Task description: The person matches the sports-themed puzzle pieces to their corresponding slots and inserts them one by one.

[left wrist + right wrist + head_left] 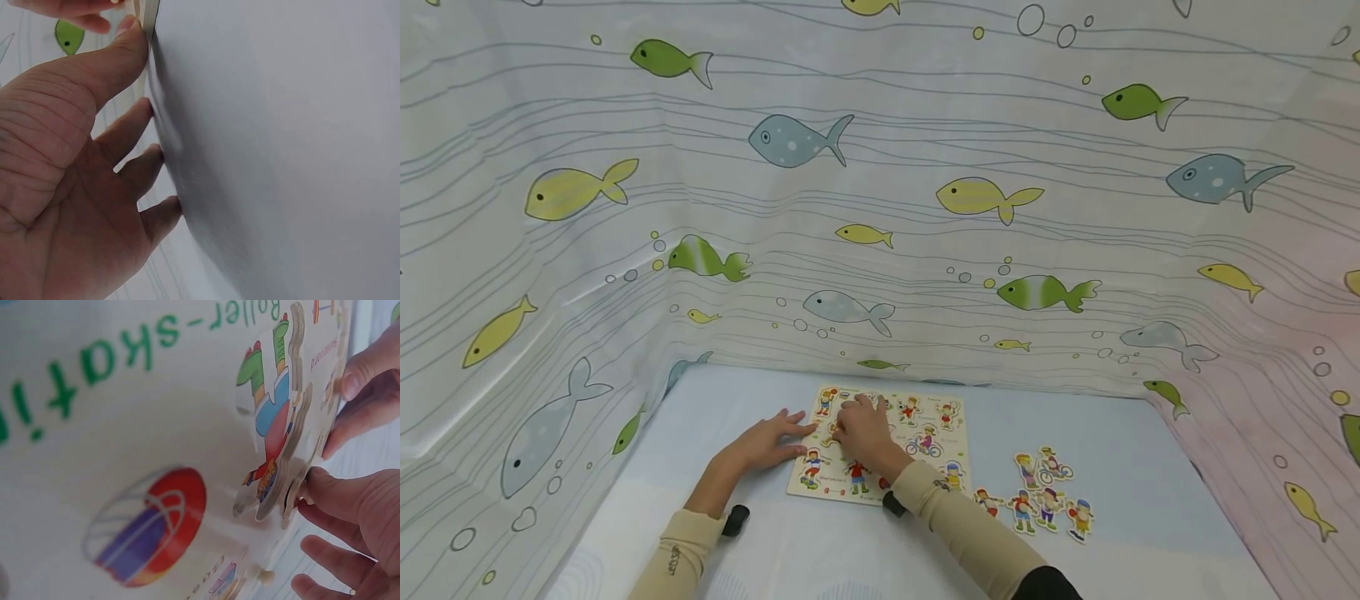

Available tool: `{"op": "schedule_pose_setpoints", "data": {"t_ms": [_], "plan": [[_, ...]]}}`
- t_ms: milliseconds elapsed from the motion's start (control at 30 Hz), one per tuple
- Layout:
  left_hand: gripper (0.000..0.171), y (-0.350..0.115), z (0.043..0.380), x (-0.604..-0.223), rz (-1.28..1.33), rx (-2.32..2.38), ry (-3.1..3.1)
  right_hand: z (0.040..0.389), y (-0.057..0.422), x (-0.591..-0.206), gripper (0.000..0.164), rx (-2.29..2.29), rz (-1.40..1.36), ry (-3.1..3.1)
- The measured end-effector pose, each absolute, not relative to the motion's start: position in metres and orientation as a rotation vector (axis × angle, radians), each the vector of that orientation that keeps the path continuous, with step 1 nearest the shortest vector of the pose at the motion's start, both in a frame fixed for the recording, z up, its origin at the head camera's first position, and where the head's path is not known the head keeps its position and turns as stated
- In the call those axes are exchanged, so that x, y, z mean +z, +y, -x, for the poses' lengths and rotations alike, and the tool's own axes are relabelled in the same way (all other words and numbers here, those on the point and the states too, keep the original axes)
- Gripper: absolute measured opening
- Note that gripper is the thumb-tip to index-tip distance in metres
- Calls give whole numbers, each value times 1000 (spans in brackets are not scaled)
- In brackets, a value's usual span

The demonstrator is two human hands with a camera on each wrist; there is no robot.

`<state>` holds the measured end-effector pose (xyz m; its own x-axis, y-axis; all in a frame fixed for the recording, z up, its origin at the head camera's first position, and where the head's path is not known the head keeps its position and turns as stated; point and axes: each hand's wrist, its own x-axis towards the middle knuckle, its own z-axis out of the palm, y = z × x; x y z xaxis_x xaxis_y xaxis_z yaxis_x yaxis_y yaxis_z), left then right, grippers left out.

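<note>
A pale wooden puzzle board (917, 467) with printed sports figures lies on the table. My left hand (771, 442) rests at its left edge with fingers spread. In the left wrist view the left thumb (128, 56) lies right at the board's edge, the other fingertips on the table. Over the upper middle of the board, my right hand (865, 429) is bent down. Its thumb and forefinger (325, 484) pinch a small wooden puzzle piece (290, 501) at the board's surface; the picture on it is hidden. Close by, a roller-skating figure piece (272, 419) stands proud of the board.
Right of the board lie several loose figure pieces (1048, 510), one with a bicycle (1055, 464). Black devices (737, 520) sit at both wrists. A fish-patterned curtain (917, 275) rises behind the white-blue table (1150, 500) and along its sides.
</note>
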<state>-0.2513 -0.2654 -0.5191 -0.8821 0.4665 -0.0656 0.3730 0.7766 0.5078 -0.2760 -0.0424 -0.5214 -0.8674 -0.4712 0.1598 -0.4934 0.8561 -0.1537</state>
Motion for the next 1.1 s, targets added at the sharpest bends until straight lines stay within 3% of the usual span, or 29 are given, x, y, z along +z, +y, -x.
{"op": "schedule_pose_setpoints", "data": {"t_ms": [1100], "plan": [[49,-265,252,-519,-700,767,2777,262,-3,-511,16,499,-853,-2888]]}}
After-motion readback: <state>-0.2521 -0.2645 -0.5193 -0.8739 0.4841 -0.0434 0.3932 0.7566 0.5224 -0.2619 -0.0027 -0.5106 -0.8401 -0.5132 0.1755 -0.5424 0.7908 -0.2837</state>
